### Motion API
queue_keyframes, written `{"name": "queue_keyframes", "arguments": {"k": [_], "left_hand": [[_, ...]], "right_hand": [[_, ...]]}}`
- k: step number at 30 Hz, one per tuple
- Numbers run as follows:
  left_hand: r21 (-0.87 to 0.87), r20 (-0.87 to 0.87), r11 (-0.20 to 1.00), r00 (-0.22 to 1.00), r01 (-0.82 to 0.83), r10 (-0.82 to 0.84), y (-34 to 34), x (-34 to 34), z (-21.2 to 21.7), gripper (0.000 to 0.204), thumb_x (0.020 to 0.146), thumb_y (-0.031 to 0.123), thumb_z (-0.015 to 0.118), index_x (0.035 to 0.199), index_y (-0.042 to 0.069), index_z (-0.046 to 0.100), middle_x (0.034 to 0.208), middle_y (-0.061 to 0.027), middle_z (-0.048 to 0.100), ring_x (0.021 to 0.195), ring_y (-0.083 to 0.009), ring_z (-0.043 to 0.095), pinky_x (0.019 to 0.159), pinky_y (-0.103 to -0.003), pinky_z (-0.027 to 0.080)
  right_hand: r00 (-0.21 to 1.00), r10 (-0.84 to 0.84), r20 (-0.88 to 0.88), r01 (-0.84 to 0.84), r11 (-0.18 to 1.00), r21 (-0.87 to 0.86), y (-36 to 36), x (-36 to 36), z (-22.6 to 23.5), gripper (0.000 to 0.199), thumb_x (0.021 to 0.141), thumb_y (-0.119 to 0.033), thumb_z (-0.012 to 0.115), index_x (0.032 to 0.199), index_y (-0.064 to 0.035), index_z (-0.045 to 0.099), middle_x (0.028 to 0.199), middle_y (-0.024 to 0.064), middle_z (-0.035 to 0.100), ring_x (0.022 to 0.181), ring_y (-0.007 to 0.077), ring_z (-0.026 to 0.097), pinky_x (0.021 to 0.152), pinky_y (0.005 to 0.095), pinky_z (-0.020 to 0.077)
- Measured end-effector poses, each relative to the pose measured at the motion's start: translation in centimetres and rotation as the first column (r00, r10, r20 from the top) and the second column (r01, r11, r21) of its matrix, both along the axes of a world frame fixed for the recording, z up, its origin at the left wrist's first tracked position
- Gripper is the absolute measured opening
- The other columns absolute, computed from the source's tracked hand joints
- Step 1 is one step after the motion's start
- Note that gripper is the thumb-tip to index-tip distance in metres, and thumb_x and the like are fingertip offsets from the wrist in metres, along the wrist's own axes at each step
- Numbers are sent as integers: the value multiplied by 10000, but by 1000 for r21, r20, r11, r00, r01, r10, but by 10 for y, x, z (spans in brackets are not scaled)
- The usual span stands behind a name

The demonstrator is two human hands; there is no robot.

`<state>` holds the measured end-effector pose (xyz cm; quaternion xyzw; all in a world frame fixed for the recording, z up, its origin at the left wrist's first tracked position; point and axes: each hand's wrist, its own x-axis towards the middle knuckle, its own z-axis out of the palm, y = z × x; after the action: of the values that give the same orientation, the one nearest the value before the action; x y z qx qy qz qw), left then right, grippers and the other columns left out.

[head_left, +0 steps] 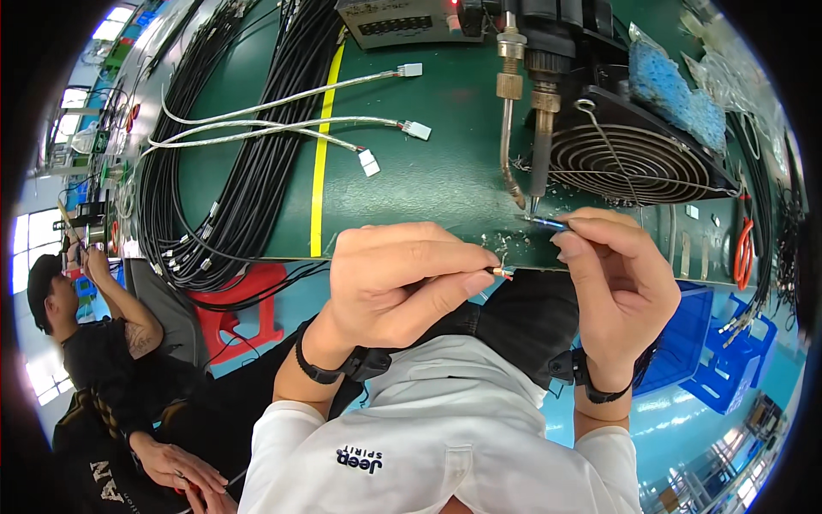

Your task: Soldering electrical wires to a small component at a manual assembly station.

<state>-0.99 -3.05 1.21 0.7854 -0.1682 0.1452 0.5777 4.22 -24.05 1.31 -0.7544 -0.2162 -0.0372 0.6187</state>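
I look down on a green workbench from a head camera. My left hand sits just off the near edge of the bench, fingers curled in, thumb and forefinger pinched tight on a short wire end with a reddish tip. My right hand is just beside it to the right, fingers also pinched closed, gripping a thin blue-handled tool whose point aims left toward the tip of a fixed soldering iron. The iron hangs down over the bench from a mount at the far edge, with a second metal nozzle just left of it. A black fan with a wire grille lies behind the iron, to the right. A blue sponge rests farther right.

A thick bundle of black cables runs along the left of the bench, and three pale cables with white plugs lie across it. A yellow stripe crosses the surface. Blue plastic bins stand below the bench on the right; I cannot tell what is in them. Another person sits at far left.
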Motion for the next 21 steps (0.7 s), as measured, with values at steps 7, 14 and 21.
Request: {"name": "queue_keyframes", "arguments": {"k": [7,14,21], "left_hand": [[8,-14,1000,1000,6,-6,3,0,0,108,751,-45,703,859,-49,700,740,-141,701,588,-174,664,512,-235,498],[-10,1,1000,1000,-8,8,0,0,-2,118,747,-35,721,864,-35,707,710,-124,686,538,-163,625,479,-239,462],[-6,-28,1000,1000,9,-9,-1,1,2,106,742,-35,703,848,-49,706,692,-129,688,529,-146,625,469,-215,438]], "right_hand": [[996,65,-57,-51,974,220,8,5,-4,224,794,179,642,997,85,638,990,180,667,908,196,642,779,268,523],[994,102,-46,-89,971,223,7,6,-4,155,827,119,645,963,54,608,987,183,665,824,164,655,704,229,522],[991,67,114,-71,997,26,-11,4,2,145,807,128,655,933,64,625,974,161,667,816,166,635,711,240,497]]}}
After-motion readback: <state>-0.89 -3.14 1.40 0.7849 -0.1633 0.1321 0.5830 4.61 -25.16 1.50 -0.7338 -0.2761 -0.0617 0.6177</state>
